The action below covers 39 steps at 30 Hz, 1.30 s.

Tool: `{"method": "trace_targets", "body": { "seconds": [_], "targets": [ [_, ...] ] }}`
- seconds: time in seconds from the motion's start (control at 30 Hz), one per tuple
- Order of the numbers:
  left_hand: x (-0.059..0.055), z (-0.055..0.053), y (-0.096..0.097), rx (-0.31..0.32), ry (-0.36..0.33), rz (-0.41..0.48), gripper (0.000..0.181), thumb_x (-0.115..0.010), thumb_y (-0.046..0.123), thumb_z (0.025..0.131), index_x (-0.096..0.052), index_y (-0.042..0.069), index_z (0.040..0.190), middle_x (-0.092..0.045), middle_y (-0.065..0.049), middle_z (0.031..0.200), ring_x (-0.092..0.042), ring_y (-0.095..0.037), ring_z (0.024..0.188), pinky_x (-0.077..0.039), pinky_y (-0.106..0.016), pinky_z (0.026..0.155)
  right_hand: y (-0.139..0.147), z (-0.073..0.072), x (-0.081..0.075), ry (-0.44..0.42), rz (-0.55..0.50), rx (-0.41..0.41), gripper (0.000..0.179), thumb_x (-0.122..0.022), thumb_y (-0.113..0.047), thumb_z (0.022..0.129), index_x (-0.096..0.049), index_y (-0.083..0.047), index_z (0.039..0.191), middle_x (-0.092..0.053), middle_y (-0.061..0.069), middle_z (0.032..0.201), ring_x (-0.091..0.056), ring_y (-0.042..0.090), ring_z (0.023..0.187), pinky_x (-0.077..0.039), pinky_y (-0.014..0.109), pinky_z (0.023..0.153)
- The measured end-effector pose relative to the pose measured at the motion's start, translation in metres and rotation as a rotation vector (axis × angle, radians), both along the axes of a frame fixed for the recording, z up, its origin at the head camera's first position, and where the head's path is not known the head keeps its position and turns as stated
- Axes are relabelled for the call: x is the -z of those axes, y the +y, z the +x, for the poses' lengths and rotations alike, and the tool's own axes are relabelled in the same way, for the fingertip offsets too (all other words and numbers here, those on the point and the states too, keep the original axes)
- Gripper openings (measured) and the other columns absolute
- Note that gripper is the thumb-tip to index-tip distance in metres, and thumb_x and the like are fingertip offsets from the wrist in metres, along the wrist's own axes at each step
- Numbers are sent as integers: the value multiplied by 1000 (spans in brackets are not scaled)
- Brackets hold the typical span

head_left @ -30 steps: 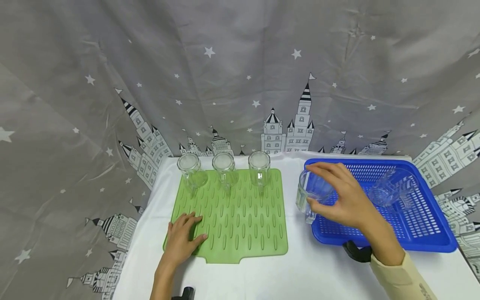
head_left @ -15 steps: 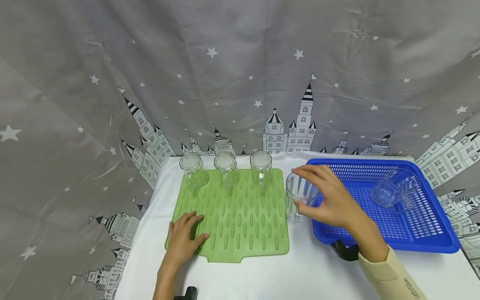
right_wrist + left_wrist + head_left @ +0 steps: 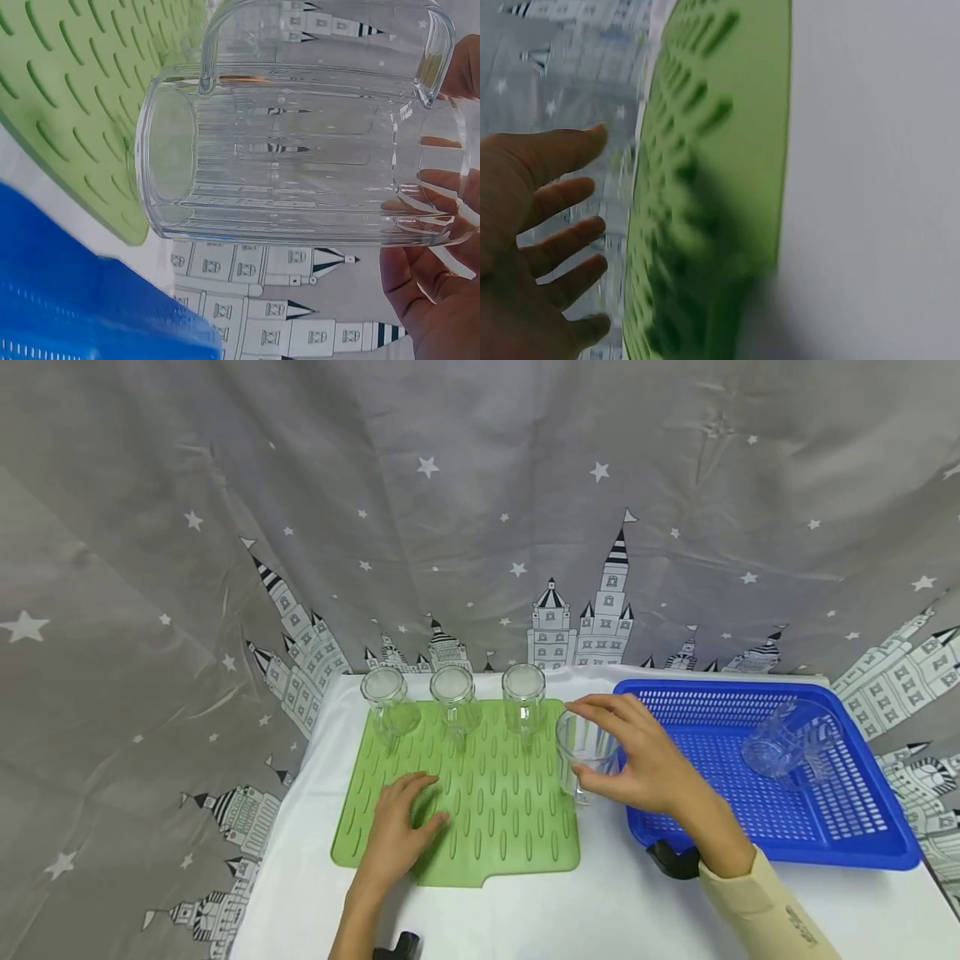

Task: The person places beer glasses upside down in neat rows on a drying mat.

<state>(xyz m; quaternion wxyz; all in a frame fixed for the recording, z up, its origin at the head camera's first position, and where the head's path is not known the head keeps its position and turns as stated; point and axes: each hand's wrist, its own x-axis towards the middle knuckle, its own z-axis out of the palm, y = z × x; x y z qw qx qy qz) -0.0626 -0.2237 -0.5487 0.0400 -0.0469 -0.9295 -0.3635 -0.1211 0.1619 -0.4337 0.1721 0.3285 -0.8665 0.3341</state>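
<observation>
Holding clear glass mug (image 3: 588, 747) at right edge of green ridged mat (image 3: 517, 835)

Right hand (image 3: 641, 760): gripping the mug near its upper end, fingers on the far side and thumb on the near side. The mug's handle is turned to the person's side. Its lower end overlaps the mat's right border in the head view; contact with the mat cannot be confirmed. A cream sleeve (image 3: 757, 897) covers the forearm.

Left hand (image 3: 401, 831): unclenched, fingers spread, positioned over the left near part of the mat (the left wrist view is partly blurred).

Three glass mugs (image 3: 453, 703) stand in a row along the mat's far edge, spaced apart, handles likewise facing the person.

To the right, a blue perforated basket (image 3: 757, 814) contains another glass mug (image 3: 772, 750); its exact posture is hard to read through the clear walls. Mat and basket rest on a white cloth (image 3: 525, 918), before a grey curtain (image 3: 375, 485) printed with castles and stars.
</observation>
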Motion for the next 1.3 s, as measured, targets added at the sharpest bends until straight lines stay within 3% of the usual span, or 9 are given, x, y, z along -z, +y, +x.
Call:
{"method": "trace_targets", "body": {
  "seconds": [0.13,0.3,0.43,0.67,0.83,0.97,1.3],
  "targets": [
    [-6,-5,20,31,24,80,54,-87,21,93,-67,18,143,-64,-8,149,-57,-35,145,-48,-62,120,-5,0,2,-19,1,-16,75,-88,-29,76,-65,-16,146,-66,4,143,-55,19,123,-53,43,96],
    [-15,-10,38,76,90,169,53,-87,19,93,-68,19,142,-70,0,141,-65,-28,137,-53,-57,116,-12,-1,5,-33,26,-56,75,-88,-30,78,-64,-15,148,-65,3,146,-58,21,127,-55,47,103],
    [-19,-14,54,150,25,244,59,-88,21,92,-64,26,146,-68,7,145,-63,-23,140,-50,-56,120,-17,-1,8,-33,38,-77,74,-87,-30,79,-64,-14,148,-64,2,147,-58,19,128,-56,46,104],
    [-17,-20,79,287,-31,279,73,-90,26,90,-54,35,153,-64,1,152,-62,-20,142,-51,-50,122,-30,1,10,-37,33,-126,74,-86,-31,81,-61,-18,150,-63,1,149,-58,19,130,-56,46,106],
    [-17,-25,89,323,-68,304,81,-93,26,86,-52,35,155,-62,6,151,-62,-22,142,-52,-51,121,-40,2,9,-51,45,-171,73,-84,-34,84,-61,-19,151,-62,1,151,-57,19,134,-58,45,108],
    [-13,-28,95,351,-103,339,81,-93,21,85,-53,28,155,-63,4,150,-61,-26,142,-51,-55,120,-46,4,9,-48,63,-200,73,-83,-36,84,-61,-17,151,-62,2,152,-56,21,138,-57,47,112],
    [-5,-24,99,379,-131,370,87,-93,19,80,-52,29,155,-62,3,154,-61,-24,142,-52,-53,118,-56,8,7,-14,51,-257,74,-83,-37,83,-60,-19,151,-63,4,150,-57,21,137,-56,47,114]
  ]
}}
